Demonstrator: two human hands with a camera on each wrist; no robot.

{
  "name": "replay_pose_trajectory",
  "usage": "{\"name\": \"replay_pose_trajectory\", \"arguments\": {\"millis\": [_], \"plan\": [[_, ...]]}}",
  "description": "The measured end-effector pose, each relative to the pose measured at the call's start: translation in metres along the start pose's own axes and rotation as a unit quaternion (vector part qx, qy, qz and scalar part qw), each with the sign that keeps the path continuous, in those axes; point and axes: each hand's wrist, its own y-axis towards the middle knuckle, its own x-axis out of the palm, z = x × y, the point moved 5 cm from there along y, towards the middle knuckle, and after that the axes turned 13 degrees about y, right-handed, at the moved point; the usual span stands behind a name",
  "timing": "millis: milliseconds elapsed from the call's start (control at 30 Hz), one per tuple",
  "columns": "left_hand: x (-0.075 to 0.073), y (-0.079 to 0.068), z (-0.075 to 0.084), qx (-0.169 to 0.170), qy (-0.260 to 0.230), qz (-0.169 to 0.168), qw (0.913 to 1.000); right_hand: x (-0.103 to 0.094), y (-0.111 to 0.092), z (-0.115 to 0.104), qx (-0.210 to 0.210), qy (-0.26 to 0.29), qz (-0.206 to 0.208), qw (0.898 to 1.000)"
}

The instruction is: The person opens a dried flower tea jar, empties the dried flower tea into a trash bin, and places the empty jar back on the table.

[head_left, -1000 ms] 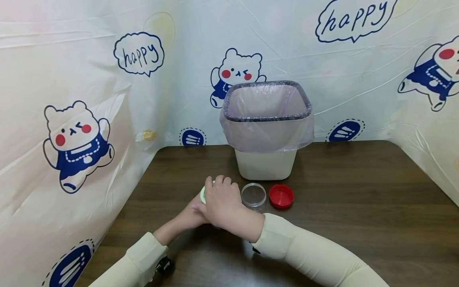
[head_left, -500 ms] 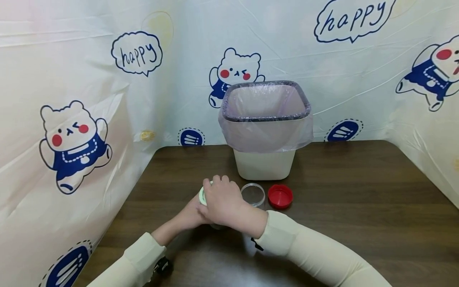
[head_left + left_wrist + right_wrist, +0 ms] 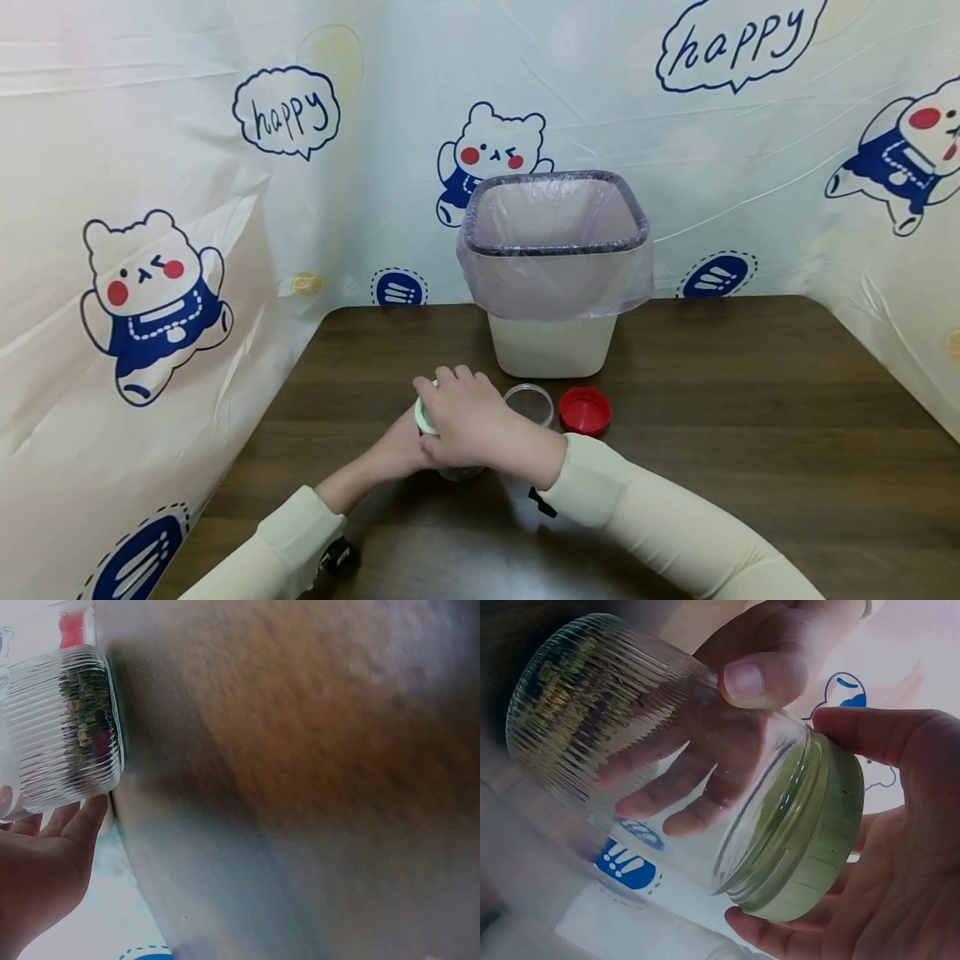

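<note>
A ribbed clear glass jar [image 3: 600, 697] with dark, dried bits gathered at its bottom stands low over the table. My left hand [image 3: 393, 454] grips its side, with thumb and fingers wrapped around the glass in the right wrist view. On top of the jar is a pale green lid [image 3: 829, 832], which my right hand [image 3: 468, 421] holds by the rim, thumb on one side and fingers on the other. From the head, the right hand covers most of the lid and jar. The left wrist view shows the jar's lower part beside the left fingers [image 3: 79, 825].
Just right of the hands stands a clear round container [image 3: 529, 405], beside a red lid [image 3: 585, 411]. Behind them is a cream trash bin [image 3: 553, 346] with a plastic liner [image 3: 555, 287]. A printed curtain [image 3: 360, 183] surrounds the brown table [image 3: 720, 400].
My right hand has turned on the lid, its fingers now reaching farther left and its wrist shifted right. More of the jar's lower edge shows beneath it. The left hand keeps its hold.
</note>
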Motion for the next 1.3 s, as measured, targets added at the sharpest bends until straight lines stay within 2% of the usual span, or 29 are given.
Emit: {"name": "replay_pose_trajectory", "arguments": {"millis": [533,800,1067,1167,1300], "plan": [[0.001,-0.001,-0.001,0.004,-0.021,-0.012,0.9997,0.000,0.002,0.000,-0.009,0.037,-0.030,0.999],[0.001,0.000,-0.002,0.017,0.000,-0.014,0.9998,-0.006,-0.001,-0.003,-0.021,0.047,-0.019,0.998],[0.001,-0.001,-0.002,0.032,-0.021,-0.013,0.9992,-0.023,-0.011,-0.004,-0.028,0.080,0.016,0.996],[0.002,0.000,-0.003,0.014,-0.035,-0.016,0.9992,-0.029,-0.015,0.000,-0.019,0.102,0.024,0.994],[0.003,0.001,-0.006,-0.030,-0.052,-0.006,0.9982,-0.038,-0.022,0.009,-0.004,0.128,0.042,0.991]]}}
